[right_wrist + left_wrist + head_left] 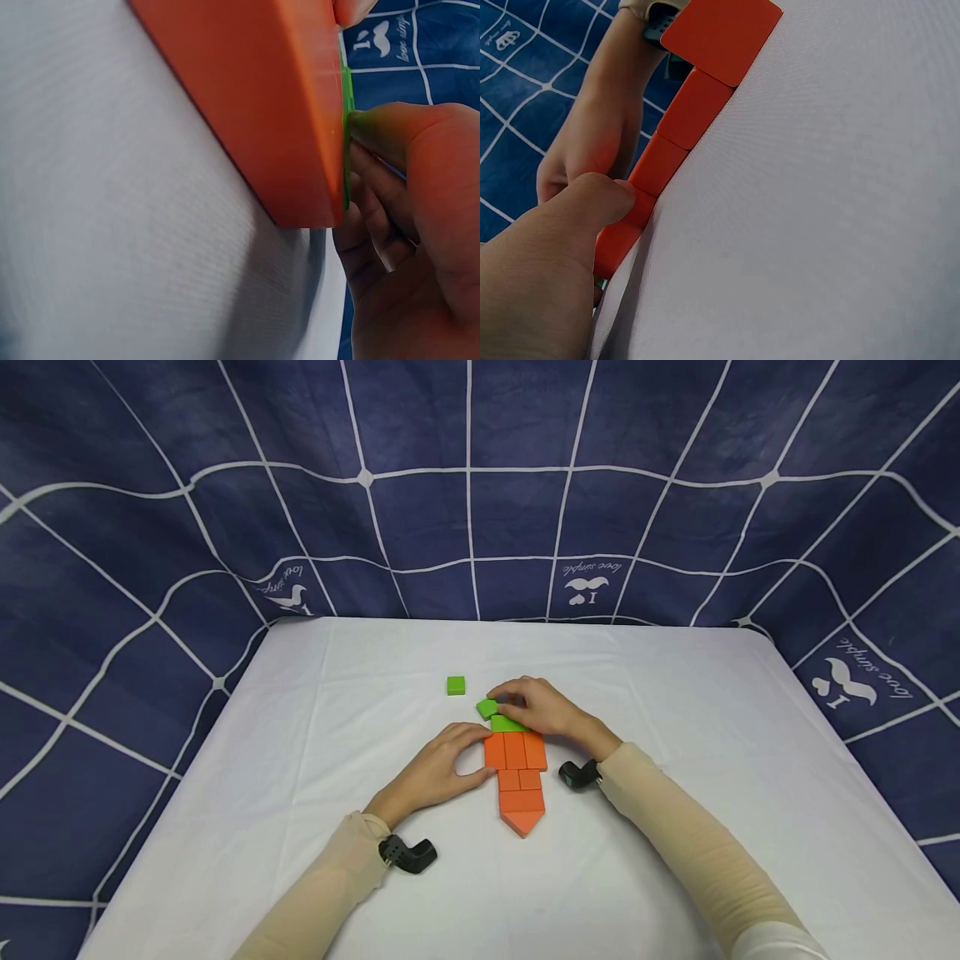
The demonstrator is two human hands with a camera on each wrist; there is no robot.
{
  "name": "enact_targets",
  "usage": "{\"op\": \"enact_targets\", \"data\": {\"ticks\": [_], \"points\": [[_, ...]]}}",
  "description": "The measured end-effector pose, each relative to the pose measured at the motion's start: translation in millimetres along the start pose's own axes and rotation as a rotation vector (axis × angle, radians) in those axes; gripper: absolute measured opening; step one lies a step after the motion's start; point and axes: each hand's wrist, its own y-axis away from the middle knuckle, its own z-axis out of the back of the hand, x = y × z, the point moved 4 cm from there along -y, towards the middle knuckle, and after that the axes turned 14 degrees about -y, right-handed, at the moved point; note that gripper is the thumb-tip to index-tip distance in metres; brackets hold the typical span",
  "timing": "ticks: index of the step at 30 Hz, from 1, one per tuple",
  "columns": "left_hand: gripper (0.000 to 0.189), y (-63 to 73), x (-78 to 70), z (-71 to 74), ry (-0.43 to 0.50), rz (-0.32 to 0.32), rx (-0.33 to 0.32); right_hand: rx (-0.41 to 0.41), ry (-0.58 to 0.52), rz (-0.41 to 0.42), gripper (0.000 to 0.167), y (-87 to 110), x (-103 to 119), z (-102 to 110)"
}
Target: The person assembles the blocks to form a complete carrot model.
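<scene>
Orange blocks (pixel 515 752) lie joined in a column on the white cloth, ending in a pointed orange block (pixel 522 823) at the near end. My left hand (pixel 431 768) holds the left block of the wide orange row, thumb at its near corner and a finger at its far corner. In the left wrist view the thumb (pixel 604 196) touches the orange side. A long green block (pixel 508 724) lies against the row's far edge, partly under my right hand (pixel 546 706). That hand pinches a small, turned green block (pixel 487 708) between thumb and fingertips.
Another green block (pixel 456 686) lies apart, farther back and to the left. White cloth (pixel 360 693) covers the table. Behind its far edge hangs a dark blue curtain (pixel 420 518) with white lines. Both wrists carry small black cameras (pixel 408 854).
</scene>
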Motion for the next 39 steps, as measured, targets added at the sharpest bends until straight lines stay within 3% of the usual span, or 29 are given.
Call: {"op": "enact_targets", "data": {"ticks": [10,19,30,39], "points": [[0.059,0.1,0.1,-0.1,-0.001,-0.001,-0.006,-0.043,-0.007,-0.022,0.032,-9.0,5,2],[0.058,-0.8,1.0,-1.6,-0.001,-0.005,-0.007,-0.093,0.031,-0.017,0.032,-29.5,13,2],[0.059,0.6,0.9,-0.9,0.008,-0.005,-0.006,-0.036,0.078,-0.097,0.038,-56.9,13,-5],[0.059,1.2,1.6,-0.7,0.009,-0.006,-0.006,0.006,0.102,-0.095,0.040,-64.1,14,-13]]}}
